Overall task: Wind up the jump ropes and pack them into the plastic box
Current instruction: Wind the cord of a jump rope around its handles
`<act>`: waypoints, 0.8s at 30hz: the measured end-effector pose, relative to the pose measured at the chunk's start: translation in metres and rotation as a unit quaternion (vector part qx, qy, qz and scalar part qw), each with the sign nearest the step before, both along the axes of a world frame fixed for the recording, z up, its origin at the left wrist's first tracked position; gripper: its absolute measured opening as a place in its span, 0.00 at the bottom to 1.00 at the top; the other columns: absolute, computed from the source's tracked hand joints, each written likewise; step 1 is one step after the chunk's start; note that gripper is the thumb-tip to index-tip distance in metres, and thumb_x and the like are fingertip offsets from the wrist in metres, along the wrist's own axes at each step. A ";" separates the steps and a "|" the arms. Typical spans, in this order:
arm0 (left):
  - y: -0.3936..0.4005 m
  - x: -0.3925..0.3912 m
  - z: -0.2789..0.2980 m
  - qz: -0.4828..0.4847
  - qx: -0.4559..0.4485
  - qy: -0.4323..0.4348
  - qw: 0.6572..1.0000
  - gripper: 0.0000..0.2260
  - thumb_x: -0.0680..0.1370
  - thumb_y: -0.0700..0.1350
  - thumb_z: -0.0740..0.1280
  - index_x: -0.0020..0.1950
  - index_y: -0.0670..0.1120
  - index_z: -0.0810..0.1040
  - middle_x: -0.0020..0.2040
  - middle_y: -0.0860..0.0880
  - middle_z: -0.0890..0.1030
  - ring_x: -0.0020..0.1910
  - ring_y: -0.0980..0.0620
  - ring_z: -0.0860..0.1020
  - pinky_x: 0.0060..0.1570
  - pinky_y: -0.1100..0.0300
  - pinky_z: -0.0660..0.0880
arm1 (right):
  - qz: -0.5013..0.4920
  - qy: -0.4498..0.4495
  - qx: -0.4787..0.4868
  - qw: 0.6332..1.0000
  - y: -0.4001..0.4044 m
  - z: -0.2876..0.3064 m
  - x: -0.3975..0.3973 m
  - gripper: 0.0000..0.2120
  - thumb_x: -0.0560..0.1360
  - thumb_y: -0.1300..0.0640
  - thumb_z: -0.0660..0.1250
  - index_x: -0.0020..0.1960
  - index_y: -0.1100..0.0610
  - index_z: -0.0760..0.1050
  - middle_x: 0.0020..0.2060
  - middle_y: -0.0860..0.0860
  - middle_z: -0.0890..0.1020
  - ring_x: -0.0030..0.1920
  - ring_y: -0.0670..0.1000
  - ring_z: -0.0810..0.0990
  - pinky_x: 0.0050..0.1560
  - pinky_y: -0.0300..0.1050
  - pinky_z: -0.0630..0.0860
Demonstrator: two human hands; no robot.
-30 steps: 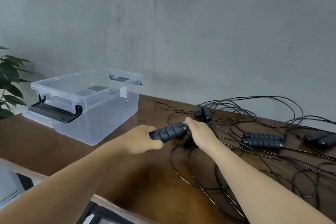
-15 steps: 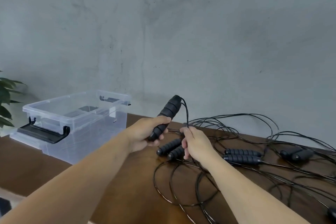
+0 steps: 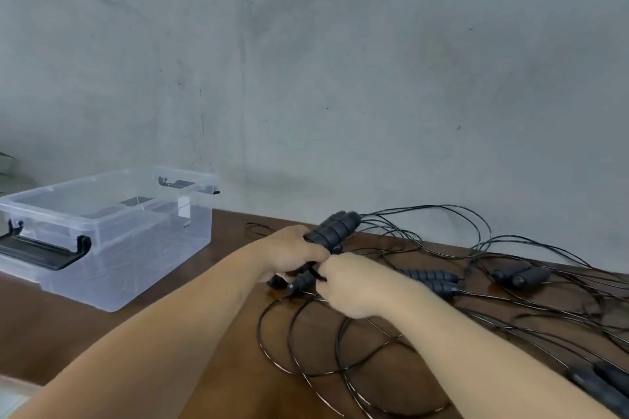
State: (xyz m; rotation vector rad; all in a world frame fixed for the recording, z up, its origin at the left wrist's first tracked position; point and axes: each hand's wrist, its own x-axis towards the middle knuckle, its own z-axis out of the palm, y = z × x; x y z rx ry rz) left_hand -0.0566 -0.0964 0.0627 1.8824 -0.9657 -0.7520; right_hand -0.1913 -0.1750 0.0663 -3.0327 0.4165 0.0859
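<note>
Black handles point(image 3: 335, 230) in left hand point(image 3: 289, 253) grip.

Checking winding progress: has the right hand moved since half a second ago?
Yes. The right hand was out by the loose handles on the table; it now meets the left hand under the gripped handles.

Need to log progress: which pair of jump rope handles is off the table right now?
The handle pair gripped in the left hand, raised and pointing toward the wall. The other pairs lie flat on the table.

Bare room: concrete wall point(image 3: 374, 78), wooden table point(image 3: 68, 333).
</note>
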 end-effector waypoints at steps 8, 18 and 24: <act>0.008 -0.002 0.003 -0.077 0.092 -0.166 0.979 0.15 0.71 0.49 0.67 0.56 0.47 0.73 0.40 0.46 0.77 0.33 0.49 0.73 0.33 0.60 0.70 | 0.009 -0.088 0.122 0.989 -0.045 0.078 -0.026 0.03 0.74 0.48 0.72 0.45 0.45 0.84 0.41 0.39 0.84 0.45 0.39 0.80 0.48 0.37 0.73; 0.006 -0.032 0.028 -0.196 0.071 -0.209 0.955 0.12 0.65 0.51 0.70 0.47 0.53 0.75 0.38 0.49 0.76 0.36 0.50 0.73 0.38 0.54 0.69 | -0.042 -0.111 0.468 0.876 -0.088 0.053 -0.008 0.10 0.65 0.54 0.75 0.45 0.56 0.82 0.34 0.49 0.83 0.35 0.46 0.80 0.40 0.41 0.78; 0.009 -0.026 0.030 -0.280 -0.011 0.002 0.960 0.10 0.70 0.38 0.67 0.51 0.41 0.73 0.38 0.44 0.73 0.32 0.52 0.71 0.28 0.62 0.68 | -0.022 -0.186 0.713 0.675 -0.097 0.007 -0.003 0.10 0.76 0.61 0.63 0.37 0.55 0.75 0.31 0.50 0.66 0.25 0.43 0.62 0.24 0.35 0.55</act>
